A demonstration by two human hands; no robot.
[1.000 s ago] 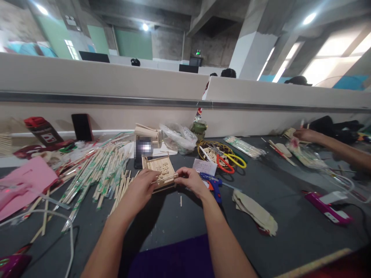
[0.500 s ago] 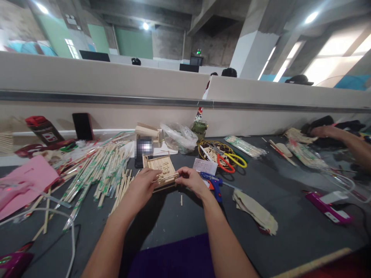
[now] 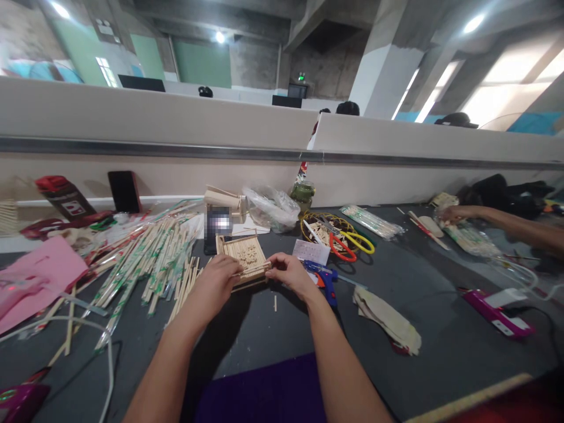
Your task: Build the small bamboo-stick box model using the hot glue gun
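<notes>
A thin wooden stick is pinched at its ends by the left hand and the right hand, over the front edge of a flat square tray of sticks on the grey tabletop. A blue glue gun is seen just right of the tray.

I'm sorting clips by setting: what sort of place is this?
Probably a shared craft workbench in a concrete hall: a heap of wrapped bamboo chopsticks, a blue glue gun, and both hands at a small stick-built wooden frame.
</notes>
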